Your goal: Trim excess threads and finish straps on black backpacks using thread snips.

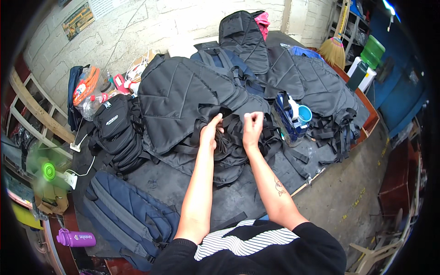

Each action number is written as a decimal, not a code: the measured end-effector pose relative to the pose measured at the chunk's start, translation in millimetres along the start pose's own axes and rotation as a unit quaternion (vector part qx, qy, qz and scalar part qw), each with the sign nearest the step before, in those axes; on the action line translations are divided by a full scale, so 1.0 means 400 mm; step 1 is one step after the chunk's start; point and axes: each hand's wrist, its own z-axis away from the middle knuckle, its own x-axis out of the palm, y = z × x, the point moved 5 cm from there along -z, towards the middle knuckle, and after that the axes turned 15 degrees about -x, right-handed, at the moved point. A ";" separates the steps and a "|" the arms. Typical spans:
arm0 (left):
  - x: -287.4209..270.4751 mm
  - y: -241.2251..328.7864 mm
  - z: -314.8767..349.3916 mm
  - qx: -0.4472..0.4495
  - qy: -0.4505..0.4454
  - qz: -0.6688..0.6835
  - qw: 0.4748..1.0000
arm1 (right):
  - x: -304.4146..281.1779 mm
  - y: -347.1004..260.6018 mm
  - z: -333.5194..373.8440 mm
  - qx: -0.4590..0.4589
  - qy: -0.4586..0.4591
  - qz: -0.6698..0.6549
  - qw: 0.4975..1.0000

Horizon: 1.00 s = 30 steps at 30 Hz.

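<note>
My left hand (209, 133) is closed on a black strap (209, 111) at the near edge of a stack of black backpack panels (176, 94). Dark thin cords (221, 143) hang just beside its fingers. A short way to the right, my right hand (252, 131) is raised with its fingers curled in a pinch. Whatever it may hold is too small to make out. Loose black straps bunch up below and between both hands.
A finished black backpack (114, 126) stands left, with a navy backpack (133, 220) in front. More black panels (316, 78) lie right, near a blue container with a light-blue cup (304, 114). A purple bottle (77, 238) and spinning fan (48, 171) sit at the left edge.
</note>
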 end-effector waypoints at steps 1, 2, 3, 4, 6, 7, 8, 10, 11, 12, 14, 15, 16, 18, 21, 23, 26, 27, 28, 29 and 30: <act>0.003 0.007 0.002 -0.028 -0.052 0.018 0.998 | -0.001 -0.023 -0.011 0.014 0.021 -0.059 0.998; 0.003 0.011 0.008 -0.068 -0.105 0.055 0.991 | -0.003 -0.047 -0.021 0.027 0.043 -0.117 0.992; 0.008 0.017 0.016 -0.072 -0.146 0.062 0.985 | -0.004 -0.048 -0.031 0.007 0.035 -0.143 0.989; 0.014 0.024 0.024 -0.075 -0.186 0.069 0.977 | -0.004 -0.058 -0.036 0.007 0.035 -0.144 0.989; 0.011 0.026 0.009 -0.081 -0.230 0.061 0.968 | 0.018 -0.077 -0.042 0.050 -0.036 -0.218 0.974; 0.010 0.030 0.012 -0.069 -0.176 0.037 0.981 | 0.036 -0.085 -0.045 0.033 -0.071 -0.161 0.984; 0.004 0.033 0.014 -0.056 -0.121 0.014 0.991 | 0.043 -0.085 -0.040 0.109 -0.112 -0.176 0.972; 0.009 0.025 0.013 -0.075 -0.125 0.016 0.989 | 0.070 -0.089 -0.032 0.123 -0.207 -0.088 0.967; 0.014 0.023 0.014 -0.059 -0.115 0.018 0.991 | 0.082 -0.068 -0.022 0.129 -0.241 -0.094 0.957; 0.016 0.022 0.015 -0.043 -0.104 0.019 0.993 | 0.084 -0.062 -0.014 0.128 -0.287 -0.066 0.947; 0.017 0.026 0.026 -0.034 -0.080 -0.010 0.996 | 0.093 -0.056 -0.008 0.142 -0.273 -0.100 0.946; 0.011 0.026 0.023 -0.034 -0.073 0.002 0.997 | 0.083 -0.046 -0.006 0.188 -0.225 -0.117 0.949; 0.013 0.027 0.027 -0.036 -0.066 0.014 0.997 | 0.075 -0.062 -0.010 0.233 -0.175 -0.132 0.947; 0.028 0.017 0.041 -0.030 -0.070 -0.029 0.997 | 0.063 -0.019 -0.002 0.255 -0.128 -0.151 0.947; 0.000 0.001 0.022 -0.024 -0.058 0.004 0.998 | 0.084 0.006 0.024 0.263 -0.106 -0.196 0.939; -0.015 -0.002 0.006 -0.022 -0.020 -0.005 1.000 | 0.078 0.000 0.024 0.157 -0.162 -0.065 0.972; -0.020 -0.017 -0.012 -0.016 0.017 -0.011 1.000 | 0.050 -0.013 0.041 0.111 -0.212 0.061 0.969; -0.016 -0.018 -0.017 -0.007 0.007 0.003 1.000 | 0.047 0.001 0.047 0.091 -0.234 0.118 0.961; -0.013 -0.017 -0.021 0.003 -0.003 0.017 1.000 | 0.047 -0.004 0.047 0.070 -0.255 0.174 0.948; -0.016 -0.019 -0.023 -0.005 0.001 0.024 1.000 | 0.048 -0.014 0.049 0.044 -0.270 0.209 0.939; -0.017 -0.023 -0.024 -0.005 0.001 0.024 1.000 | 0.051 -0.018 0.050 0.044 -0.269 0.209 0.939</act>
